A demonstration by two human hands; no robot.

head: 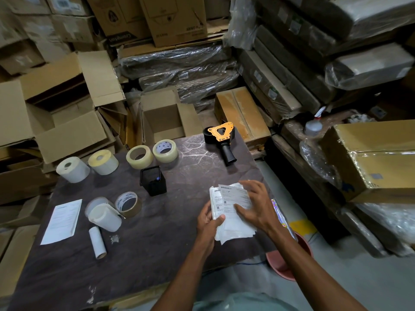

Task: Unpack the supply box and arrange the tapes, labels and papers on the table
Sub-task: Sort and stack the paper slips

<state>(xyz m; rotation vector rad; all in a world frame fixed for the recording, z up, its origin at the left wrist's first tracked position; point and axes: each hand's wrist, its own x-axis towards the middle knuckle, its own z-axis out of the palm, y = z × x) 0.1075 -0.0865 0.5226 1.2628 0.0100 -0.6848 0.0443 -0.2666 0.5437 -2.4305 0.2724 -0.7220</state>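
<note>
A stack of white printed papers (231, 195) lies on the right part of the dark table (170, 239). My left hand (208, 223) grips the stack's left edge, thumb on top. My right hand (253, 204) lies flat on the top sheet, fingers spread. Two clear tape rolls (139, 157) (165, 151) sit at the table's back, two white label rolls (73, 169) (103, 162) to their left. A brown tape roll (128, 204) and another white label roll (104, 215) sit nearer. A single sheet (61, 221) lies at the left. An open small box (165, 118) stands behind the table.
An orange-and-black tape dispenser (221, 140) lies at the table's back right. A black mesh pen holder (153, 180) stands mid-table, a thin cardboard tube (97, 242) at front left. Stacked cartons and wrapped bundles surround the table; a pink bucket (289, 259) sits on the floor to the right.
</note>
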